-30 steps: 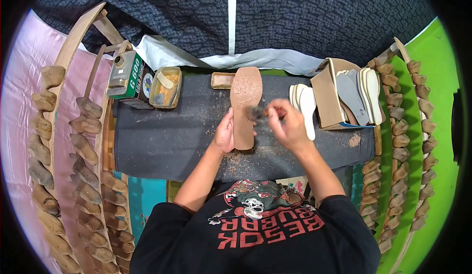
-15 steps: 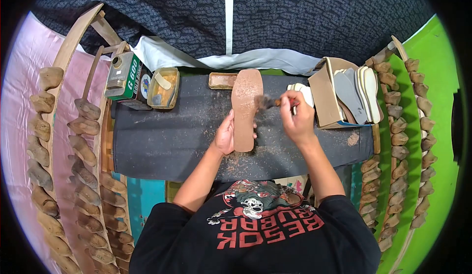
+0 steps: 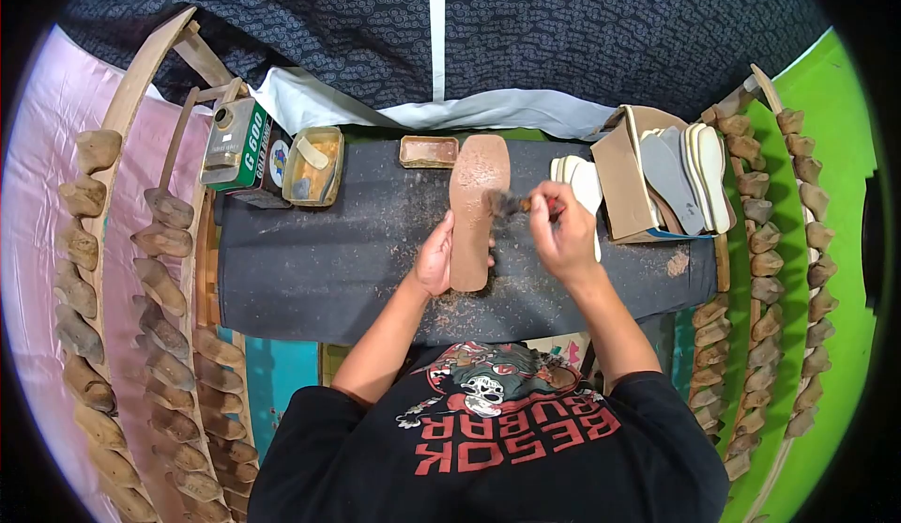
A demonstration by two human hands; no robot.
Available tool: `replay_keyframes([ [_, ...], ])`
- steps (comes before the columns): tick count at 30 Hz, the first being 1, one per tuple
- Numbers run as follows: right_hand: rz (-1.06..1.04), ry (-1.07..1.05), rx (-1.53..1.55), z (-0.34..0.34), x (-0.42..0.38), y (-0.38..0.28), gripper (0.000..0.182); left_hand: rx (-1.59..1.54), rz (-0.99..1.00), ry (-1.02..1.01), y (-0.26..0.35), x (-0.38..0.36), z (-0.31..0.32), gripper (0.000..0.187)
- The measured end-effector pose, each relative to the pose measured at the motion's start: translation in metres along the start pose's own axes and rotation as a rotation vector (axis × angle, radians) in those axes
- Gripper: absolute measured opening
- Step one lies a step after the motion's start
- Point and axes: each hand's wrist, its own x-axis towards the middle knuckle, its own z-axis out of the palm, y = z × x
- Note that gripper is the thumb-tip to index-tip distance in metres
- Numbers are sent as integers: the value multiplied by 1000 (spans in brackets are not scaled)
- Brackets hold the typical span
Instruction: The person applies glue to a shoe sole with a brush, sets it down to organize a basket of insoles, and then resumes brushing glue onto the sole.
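A brown shoe sole (image 3: 473, 232) stands nearly upright over the table, its wide end away from me and its face speckled near the top. My left hand (image 3: 435, 258) grips it by the lower part, thumb along the left edge and fingertips showing at the right. In my right hand (image 3: 563, 237) is a brush (image 3: 526, 205) with a reddish handle, its dark bristles at the sole's right edge. Motion blurs the bristles a little. White soles (image 3: 580, 181) lie behind my right hand.
A dark cloth-covered table (image 3: 291, 260) carries scattered brown shavings. At its back left are a glue can (image 3: 242, 152) and a yellowish tub (image 3: 313, 168); a small tray (image 3: 428, 152) sits behind the sole. A cardboard box (image 3: 621, 180) of soles stands right. Racks of wooden shoe lasts (image 3: 79, 241) flank both sides.
The sole has shifted slightly right. My right hand and the brush have moved a little lower and to the left, bringing the bristles over the sole's edge.
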Motion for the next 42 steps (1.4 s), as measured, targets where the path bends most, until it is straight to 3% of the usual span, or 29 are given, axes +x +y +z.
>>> replay_keyframes([
  [3,-6,54,-6,0,10,4,11,95,-22,-133,-4,3,-2,60],
  [9,-257,-187,34,14,-7,-14,11,51,-2,146,-4,5,14,59],
  [10,-258,-189,35,14,-5,-14,11,38,-8,144,-4,5,13,59],
  [12,-70,-78,69,11,2,-12,11,64,-36,53,1,2,8,61],
  [15,-18,44,-33,7,13,5,8,122,-33,-2,0,3,3,61],
  [18,-47,6,-39,8,13,1,9,170,-36,42,-1,4,5,61],
  [21,-209,-74,32,16,3,-12,10,160,-3,143,-2,4,13,62],
  [25,-83,-91,82,17,9,-11,12,103,-4,17,1,2,6,61],
  [29,-101,64,32,20,33,2,10,114,16,-60,0,4,20,60],
  [33,-88,10,13,19,23,-7,11,88,22,-51,0,3,17,59],
  [37,-65,-104,150,26,4,-15,11,126,38,99,1,2,12,59],
  [39,-36,-74,79,24,12,-13,11,97,-23,-5,-1,1,3,59],
  [42,-89,71,9,27,34,0,7,173,1,-7,-8,2,6,59],
])
